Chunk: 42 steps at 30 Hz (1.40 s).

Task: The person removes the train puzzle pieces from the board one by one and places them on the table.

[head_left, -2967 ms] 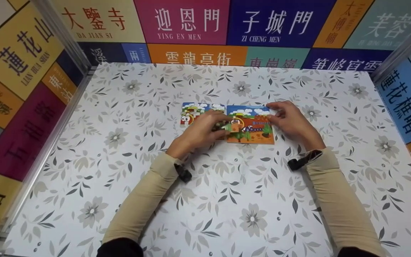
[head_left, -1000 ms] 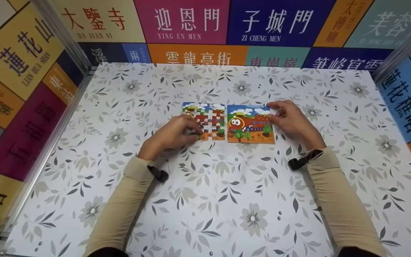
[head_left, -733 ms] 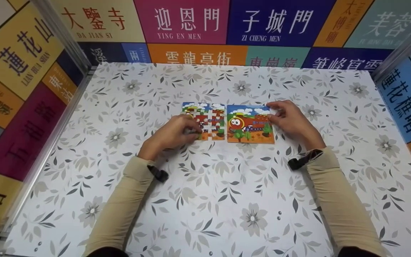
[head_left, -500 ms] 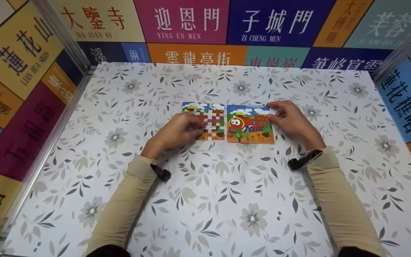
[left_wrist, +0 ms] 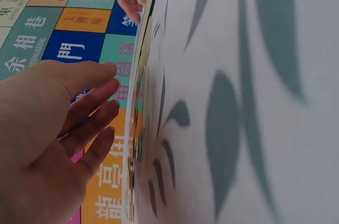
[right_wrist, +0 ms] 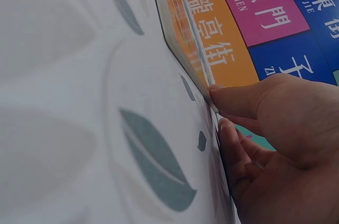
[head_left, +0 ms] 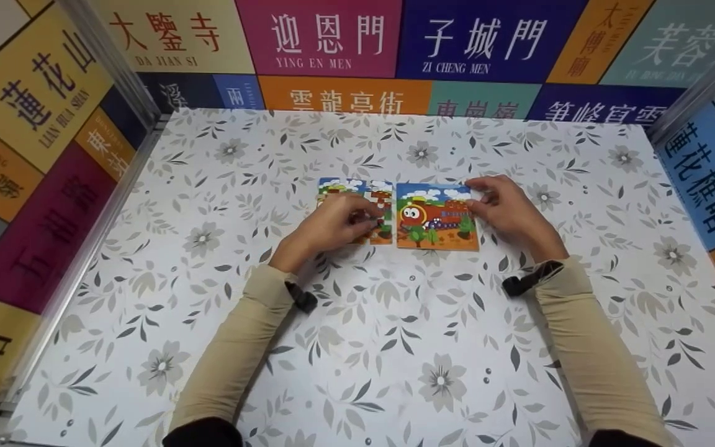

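Our left hand [head_left: 332, 226] has its grip loose and spread, fingers nearly straight, fingertips resting on the loose square jigsaw pieces printed with a red cartoon train [head_left: 367, 198]. From the left wrist view we see those fingers [left_wrist: 90, 102] reaching toward the thin edge of the pieces, holding nothing, no pinch yet. Over at three o'clock, our right hand [head_left: 506, 211] pinches the right edge of the assembled square cardboard puzzle picture of a red train on orange ground [head_left: 437, 214], thumb and curled fingers [right_wrist: 238, 102] clamped on its rim, keeping it steady.

Both puzzle items lie flat at the centre of the white surface with the grey leaf-and-flower pattern [head_left: 395, 347], the loose pieces at nine o'clock of the finished picture, just beside it, edges almost touching. Coloured sign panels with Chinese lettering [head_left: 332, 37] wall in the surface at twelve, nine and three o'clock.

So where are we in the work? We judge this to be the picking step: the left hand is hovering over the loose set, choosing a piece, while the right hand braces the reference picture. The next move, as we read it, calls for the left fingertips to close on one single piece without dragging its neighbours, lifting it clean off the surface. We cannot tell which piece lies under the fingers, as the hand hides it.
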### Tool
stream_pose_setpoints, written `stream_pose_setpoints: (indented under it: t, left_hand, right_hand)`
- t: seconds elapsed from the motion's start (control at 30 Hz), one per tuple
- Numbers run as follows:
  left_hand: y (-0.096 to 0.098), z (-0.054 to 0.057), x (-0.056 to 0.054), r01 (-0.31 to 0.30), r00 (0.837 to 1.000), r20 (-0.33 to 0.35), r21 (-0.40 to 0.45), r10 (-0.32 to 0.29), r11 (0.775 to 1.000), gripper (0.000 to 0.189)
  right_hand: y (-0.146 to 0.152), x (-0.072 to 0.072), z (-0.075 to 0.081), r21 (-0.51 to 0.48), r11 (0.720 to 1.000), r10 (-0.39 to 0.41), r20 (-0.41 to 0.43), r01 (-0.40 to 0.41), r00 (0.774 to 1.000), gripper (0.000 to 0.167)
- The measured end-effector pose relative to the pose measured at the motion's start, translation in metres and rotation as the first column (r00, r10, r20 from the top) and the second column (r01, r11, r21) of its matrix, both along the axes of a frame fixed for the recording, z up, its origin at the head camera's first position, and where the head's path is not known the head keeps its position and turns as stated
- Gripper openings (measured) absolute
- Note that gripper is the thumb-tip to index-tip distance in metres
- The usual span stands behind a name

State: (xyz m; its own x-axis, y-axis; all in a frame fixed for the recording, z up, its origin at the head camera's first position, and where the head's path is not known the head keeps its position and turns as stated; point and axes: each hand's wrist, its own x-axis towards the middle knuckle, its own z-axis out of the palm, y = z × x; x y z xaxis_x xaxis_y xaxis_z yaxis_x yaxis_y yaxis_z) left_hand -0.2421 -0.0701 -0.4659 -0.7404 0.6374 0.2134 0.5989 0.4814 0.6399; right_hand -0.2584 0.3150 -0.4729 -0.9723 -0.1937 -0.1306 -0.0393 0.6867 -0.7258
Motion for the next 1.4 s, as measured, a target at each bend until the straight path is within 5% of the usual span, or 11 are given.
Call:
stream_pose_setpoints:
  t: [0.83,1.4]
  left_hand:
    - [0.066,0.002,0.008,0.081,0.995,-0.037,-0.142,-0.087,0.986,0.031]
    - [0.07,0.001,0.011,0.035,0.999,0.034,-0.131,-0.031,0.991,0.041]
  right_hand:
    - [0.0,0.001,0.0,0.012,1.0,-0.001,-0.02,0.001,1.0,0.049]
    - [-0.001,-0.001,0.002,0.027,1.0,-0.004,-0.022,0.004,1.0,0.047]
